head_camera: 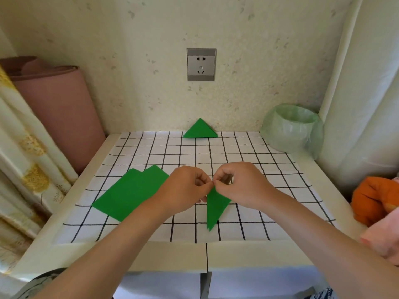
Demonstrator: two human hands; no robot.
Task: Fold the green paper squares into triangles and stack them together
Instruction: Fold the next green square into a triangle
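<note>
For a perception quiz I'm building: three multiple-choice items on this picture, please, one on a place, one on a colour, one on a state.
1. Where is the folded triangle? A. at the back edge of the table, below the wall socket; B. in the bin; C. on the flat squares.
2. What colour is the cloth beside the table's right edge? A. blue; B. orange; C. black.
3. How is the paper at the centre held? A. untouched; B. the left hand and right hand pinch its top corner; C. crumpled.
Key: 1 A, it sits under the socket; 2 B, plainly orange; 3 B, fingertips meet at its tip.
</note>
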